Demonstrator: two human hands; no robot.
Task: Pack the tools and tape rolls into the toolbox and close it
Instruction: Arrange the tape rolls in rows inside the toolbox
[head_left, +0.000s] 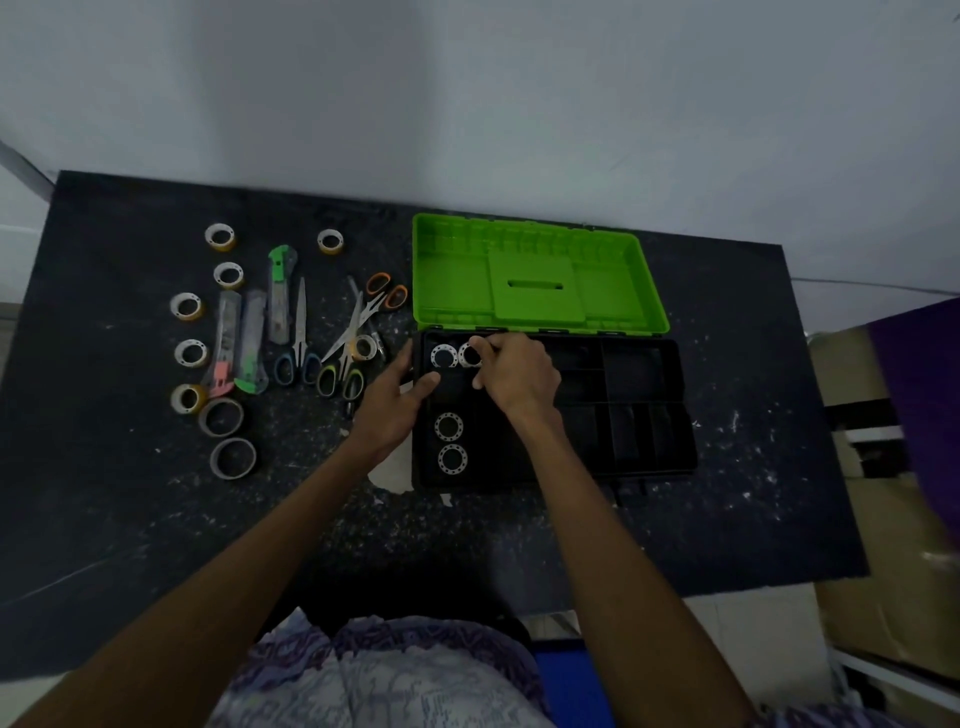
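Head view: a toolbox (644, 415) lies open on a dark speckled table (130, 519), its green lid (535, 275) thrown back on the far side of the black tray. Inside the toolbox, at its left end, sit four tape rolls: two near the far-left corner (444, 356) and two near the near-left corner (450, 442). The compartments in the toolbox's right half look dark and bare.

The right hand (514, 376) is over the far-left part of the toolbox, fingers curled down onto the second far roll (470, 355), pinching it at its rim. The left hand (397, 400) rests on the toolbox's left wall, thumb over the edge and fingers fairly straight along the outside; it grasps nothing that shows.

Left of the toolbox, the remaining things lie on the table. Nearest are three pairs of scissors: orange-handled (382, 297), yellow-green-handled (340, 364), blue-handled (298, 338), with one small roll (363, 347) among them. Farther left are three utility knives: green (280, 291), pink-tipped (224, 345), and one with a green end (251, 345). Small tape rolls (221, 237) ring them, one more (330, 241) beyond the scissors. Two larger grey rolls (227, 436) lie toward the near side, well left of the toolbox.

A patterned garment (374, 675) fills the bottom of the view.
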